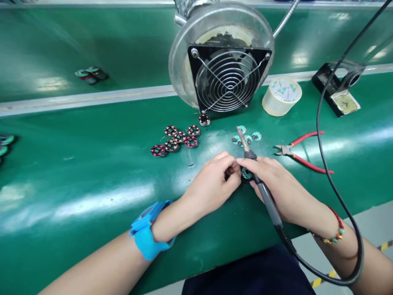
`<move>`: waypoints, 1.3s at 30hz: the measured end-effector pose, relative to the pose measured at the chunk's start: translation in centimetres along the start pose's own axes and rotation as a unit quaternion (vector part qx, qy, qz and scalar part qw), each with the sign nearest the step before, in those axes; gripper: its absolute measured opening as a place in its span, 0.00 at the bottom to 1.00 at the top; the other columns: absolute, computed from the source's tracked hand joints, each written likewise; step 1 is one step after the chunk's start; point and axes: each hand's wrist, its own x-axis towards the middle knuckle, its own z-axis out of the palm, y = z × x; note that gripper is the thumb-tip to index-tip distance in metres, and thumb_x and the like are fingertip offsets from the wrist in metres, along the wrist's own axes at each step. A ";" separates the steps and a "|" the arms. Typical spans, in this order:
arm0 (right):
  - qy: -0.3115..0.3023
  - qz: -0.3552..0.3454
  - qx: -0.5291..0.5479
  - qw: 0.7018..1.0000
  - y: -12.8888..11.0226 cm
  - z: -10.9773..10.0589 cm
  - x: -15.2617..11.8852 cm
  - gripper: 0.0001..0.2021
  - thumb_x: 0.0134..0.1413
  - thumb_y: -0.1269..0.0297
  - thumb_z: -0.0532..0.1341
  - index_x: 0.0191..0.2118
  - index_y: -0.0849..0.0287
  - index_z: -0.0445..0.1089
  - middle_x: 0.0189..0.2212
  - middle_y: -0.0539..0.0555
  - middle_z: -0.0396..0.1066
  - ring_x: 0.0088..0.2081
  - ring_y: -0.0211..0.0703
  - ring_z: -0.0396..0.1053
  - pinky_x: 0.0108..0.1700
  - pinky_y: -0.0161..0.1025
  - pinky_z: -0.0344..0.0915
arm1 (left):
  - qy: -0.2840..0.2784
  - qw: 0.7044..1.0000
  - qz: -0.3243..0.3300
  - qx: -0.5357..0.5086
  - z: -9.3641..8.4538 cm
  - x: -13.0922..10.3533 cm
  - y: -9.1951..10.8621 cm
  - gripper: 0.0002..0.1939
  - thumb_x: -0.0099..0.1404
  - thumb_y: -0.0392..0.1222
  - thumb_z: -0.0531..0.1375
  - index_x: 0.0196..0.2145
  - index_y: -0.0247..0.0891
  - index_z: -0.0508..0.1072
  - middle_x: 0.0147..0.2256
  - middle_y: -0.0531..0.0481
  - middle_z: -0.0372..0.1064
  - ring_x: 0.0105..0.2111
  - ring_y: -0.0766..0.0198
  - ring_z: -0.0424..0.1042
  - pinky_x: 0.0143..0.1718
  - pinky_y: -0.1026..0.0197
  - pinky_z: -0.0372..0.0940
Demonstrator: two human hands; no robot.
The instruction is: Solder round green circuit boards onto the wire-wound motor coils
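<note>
Iron (267,200) sits in closed R hand (274,182), L hand (211,178) curls by PCB (246,173) betw. them (hold unclear), prob. positioning; next needs steadiness.

My bare left hand (215,180) and bare right hand (278,180) partly hide the small round green circuit board (246,173); my view's left edge crops some green-and-black pieces (5,141).

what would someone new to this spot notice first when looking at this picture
Probably the big fan at top centre, with its round wire guard. Next, the bright blue band around the left wrist, then the soldering iron in the right hand, its tip pointing away over small green boards.
</note>
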 end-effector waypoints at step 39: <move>0.142 -0.101 -0.075 0.982 0.7 1.3 -0.9 0.21 0.60 0.72 0.55 0.59 0.58 0.62 0.41 0.56 0.76 0.48 0.49 0.70 0.46 0.47 0.65 | -0.003 0.998 -0.019 -0.056 -0.3 -0.6 0.1 0.06 0.63 0.33 0.55 0.29 0.37 0.69 0.30 0.54 0.64 0.31 0.67 0.65 0.33 0.63 0.60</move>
